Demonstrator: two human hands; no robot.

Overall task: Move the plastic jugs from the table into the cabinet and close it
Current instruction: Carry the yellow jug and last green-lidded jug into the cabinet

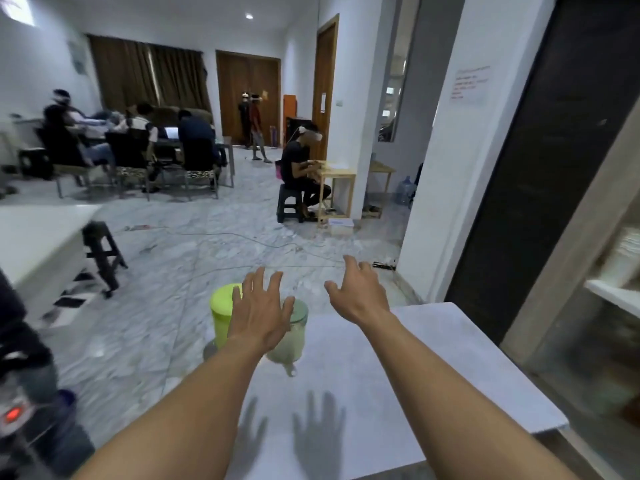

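Both hands out over the white table point(433, 368), palms down, fingers spread wide, nothing held. Left hand point(261, 315) raised in front of two plastic jugs at the table's far left corner: lime-green jug point(221, 315) furthest left, clear jug with pale green lid point(291, 337) just beside it, partly hidden behind the left hand; white spout at its base. Right hand point(360, 294) past the table's far edge, apart from both jugs. Hand shadows on the tabletop nearer the near edge. No label legible on either jug. Further left, a white desk point(38, 247) with a dark stool point(104, 254) beside it; cables point(242, 237) trailing over the marble floor. Seated person at a small wooden table point(337, 188) behind. On the white wall point(460, 168) to the right, a sheet with red writing point(469, 83), too blurred to read. At far right, open cabinet point(602, 306) with a white shelf point(613, 294).
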